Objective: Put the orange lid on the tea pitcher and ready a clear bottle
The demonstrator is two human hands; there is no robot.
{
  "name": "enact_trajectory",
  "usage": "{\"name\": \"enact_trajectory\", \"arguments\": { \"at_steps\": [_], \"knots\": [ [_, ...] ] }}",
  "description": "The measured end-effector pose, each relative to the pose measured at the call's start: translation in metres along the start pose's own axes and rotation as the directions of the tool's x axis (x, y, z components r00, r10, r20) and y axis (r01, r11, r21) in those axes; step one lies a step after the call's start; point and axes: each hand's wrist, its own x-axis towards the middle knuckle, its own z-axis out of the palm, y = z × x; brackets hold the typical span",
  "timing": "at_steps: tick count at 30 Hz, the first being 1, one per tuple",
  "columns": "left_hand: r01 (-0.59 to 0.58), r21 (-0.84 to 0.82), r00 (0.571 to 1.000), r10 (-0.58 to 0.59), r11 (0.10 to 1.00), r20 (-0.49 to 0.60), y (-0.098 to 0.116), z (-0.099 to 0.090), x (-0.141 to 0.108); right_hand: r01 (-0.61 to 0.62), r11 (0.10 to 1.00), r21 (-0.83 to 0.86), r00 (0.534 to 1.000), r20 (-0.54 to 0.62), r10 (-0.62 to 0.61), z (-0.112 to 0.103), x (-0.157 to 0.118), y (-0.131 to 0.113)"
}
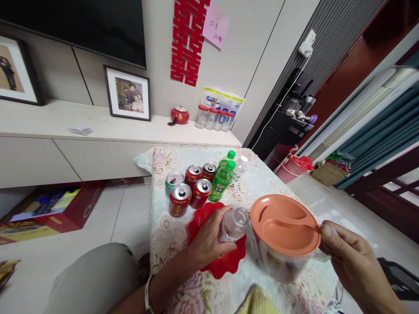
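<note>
My left hand [209,237] is wrapped around a clear, lidless jar [234,224], tilted with its mouth to the upper right. Below it lies a red scalloped tray [218,264]. Just right of the jar stands a clear container [278,264] with an orange lid [281,222]; its contents are dark and blurred. At the lid's right edge, my right hand [350,253] is closed in a pinch. Something thin and translucent shows at those fingers, but whether it belongs to the container I cannot tell.
Several drink cans [180,200] and two green bottles [222,181] stand behind the tray, near a clear bottle [241,165]. A yellow cloth [258,301] lies at the front of the flowered tablecloth [176,261]. Several red-lidded jars [212,117] line the shelf [131,126].
</note>
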Motion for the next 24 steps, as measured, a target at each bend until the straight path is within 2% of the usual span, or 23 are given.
{"name": "enact_trajectory", "arguments": {
  "at_steps": [17,24],
  "knots": [
    [-0.003,0.005,1.000,0.003,1.000,-0.005,0.004,-0.001,0.000,0.088,0.992,-0.095,0.996,0.018,-0.087,-0.001,0.001,-0.009],
    [-0.028,0.026,0.999,0.028,0.999,-0.017,0.005,-0.002,0.000,0.074,0.991,-0.107,0.994,0.088,-0.065,-0.014,0.004,0.003]
  ]
}}
